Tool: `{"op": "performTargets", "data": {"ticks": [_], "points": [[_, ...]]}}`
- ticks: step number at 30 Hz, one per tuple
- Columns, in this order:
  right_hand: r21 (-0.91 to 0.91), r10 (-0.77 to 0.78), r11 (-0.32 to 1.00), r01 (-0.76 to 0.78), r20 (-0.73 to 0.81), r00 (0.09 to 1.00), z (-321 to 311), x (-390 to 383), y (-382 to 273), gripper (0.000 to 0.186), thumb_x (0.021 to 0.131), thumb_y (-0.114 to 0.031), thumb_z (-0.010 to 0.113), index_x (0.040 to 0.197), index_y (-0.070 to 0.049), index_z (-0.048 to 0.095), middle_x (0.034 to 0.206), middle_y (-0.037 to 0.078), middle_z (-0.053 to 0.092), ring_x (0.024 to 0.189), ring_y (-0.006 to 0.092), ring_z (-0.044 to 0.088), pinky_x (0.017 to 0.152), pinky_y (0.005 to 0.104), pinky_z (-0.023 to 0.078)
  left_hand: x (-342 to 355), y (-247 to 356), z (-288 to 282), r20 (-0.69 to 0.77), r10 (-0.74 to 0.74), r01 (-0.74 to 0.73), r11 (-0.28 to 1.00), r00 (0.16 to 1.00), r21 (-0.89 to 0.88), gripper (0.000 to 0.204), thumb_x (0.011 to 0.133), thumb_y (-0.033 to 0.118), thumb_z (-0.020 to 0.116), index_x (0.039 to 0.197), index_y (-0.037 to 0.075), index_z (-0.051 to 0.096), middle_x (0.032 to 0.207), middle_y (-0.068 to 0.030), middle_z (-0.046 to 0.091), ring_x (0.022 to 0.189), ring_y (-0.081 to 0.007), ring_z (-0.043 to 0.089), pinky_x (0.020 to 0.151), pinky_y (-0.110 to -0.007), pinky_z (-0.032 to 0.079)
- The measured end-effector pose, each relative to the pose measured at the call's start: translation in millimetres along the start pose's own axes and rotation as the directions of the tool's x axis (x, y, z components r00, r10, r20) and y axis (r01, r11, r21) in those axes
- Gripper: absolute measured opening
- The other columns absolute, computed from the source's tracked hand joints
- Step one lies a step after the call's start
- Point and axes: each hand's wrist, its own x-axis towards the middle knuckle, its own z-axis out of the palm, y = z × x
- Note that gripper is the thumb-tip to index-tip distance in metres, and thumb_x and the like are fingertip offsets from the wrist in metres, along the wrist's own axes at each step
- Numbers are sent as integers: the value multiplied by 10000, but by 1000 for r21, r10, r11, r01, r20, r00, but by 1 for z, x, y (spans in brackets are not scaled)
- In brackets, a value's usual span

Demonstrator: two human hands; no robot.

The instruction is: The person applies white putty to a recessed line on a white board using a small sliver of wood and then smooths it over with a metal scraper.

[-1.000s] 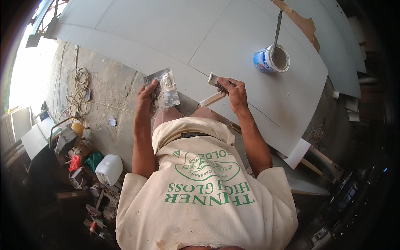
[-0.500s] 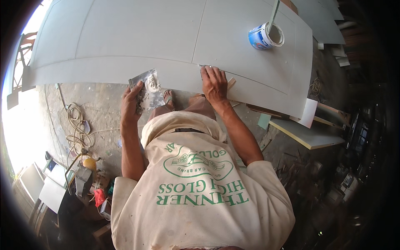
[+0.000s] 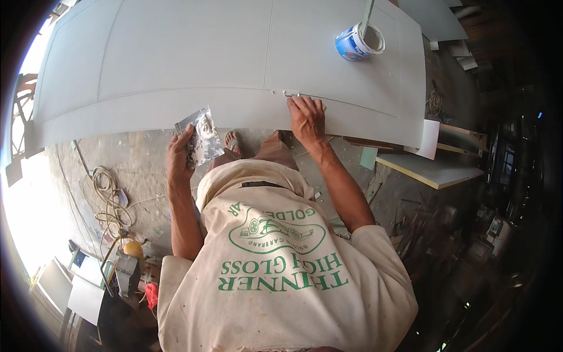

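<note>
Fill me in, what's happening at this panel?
One person stands at a large pale-grey panel. The left-hand grip holds a thin flat plate carrying white paste, just off the panel's near edge. The right-hand grip has a small flat blade, mostly hidden by the fingers, at a line running along the panel; contact is hard to tell. A blue-and-white can with a stick in it stands on the panel, farther right.

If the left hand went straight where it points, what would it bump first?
Probably the near edge of the big grey board, but the left hand might pass above it; height is unclear.
</note>
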Motion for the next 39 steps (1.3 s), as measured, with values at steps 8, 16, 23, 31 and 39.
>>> {"op": "performTargets", "data": {"ticks": [8,16,23,31,39], "points": [[24,51,998,-50,-15,999,-3,4,-1,255,870,-46,629,1098,-23,739,1066,69,719,1028,246,643,892,400,442,4,4,7,34,1,-1,1000,999,1,129,997,122,654,1064,12,664,925,-75,741,731,-140,726,650,-281,607],[72,-19,997,21,-28,999,-4,11,-15,210,875,-86,624,1043,-32,736,1047,66,709,1012,221,628,878,391,437,-1,2,8,25,-25,25,1000,999,-1,150,999,118,648,1102,9,649,953,-71,738,776,-143,728,679,-289,609],[89,-24,996,22,21,999,4,32,-29,199,866,-83,620,1030,-37,723,1045,54,697,1013,215,623,863,388,432,8,4,10,78,-18,16,1000,997,21,148,996,129,657,1091,15,644,949,-68,735,769,-135,725,673,-282,606],[109,53,993,-54,10,999,-9,6,0,228,875,-23,608,1064,-28,735,1072,62,716,1032,231,642,899,402,448,4,2,13,93,-27,26,1000,995,15,133,1003,125,648,1067,9,653,915,-59,737,727,-129,721,647,-277,603],[-56,24,998,-27,-68,997,1,-17,14,264,886,-56,604,1124,-9,710,1123,76,671,1057,230,614,867,398,452,7,1,16,73,-51,50,998,996,25,138,1012,134,635,1070,13,670,919,-62,742,724,-128,720,639,-275,600]]}}
